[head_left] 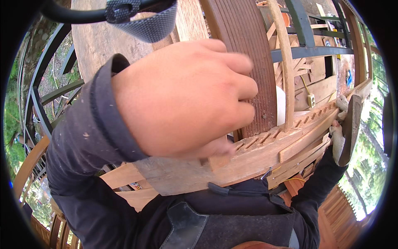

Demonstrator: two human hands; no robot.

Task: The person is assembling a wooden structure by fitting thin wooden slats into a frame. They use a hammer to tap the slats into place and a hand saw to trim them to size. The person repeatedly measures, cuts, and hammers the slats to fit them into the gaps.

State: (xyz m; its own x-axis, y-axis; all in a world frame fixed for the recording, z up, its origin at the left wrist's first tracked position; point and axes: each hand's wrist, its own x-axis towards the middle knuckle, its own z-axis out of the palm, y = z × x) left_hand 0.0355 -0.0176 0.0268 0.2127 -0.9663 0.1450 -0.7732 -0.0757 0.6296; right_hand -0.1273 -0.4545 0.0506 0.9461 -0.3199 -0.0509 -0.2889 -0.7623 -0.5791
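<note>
I have the left hand (188, 97) curled above the left part of the slotted beam (261, 159), though I can't tell whether it grasps anything; near the beam's right end, my right hand (338, 139) grips a grey-brown board (350, 130).
</note>
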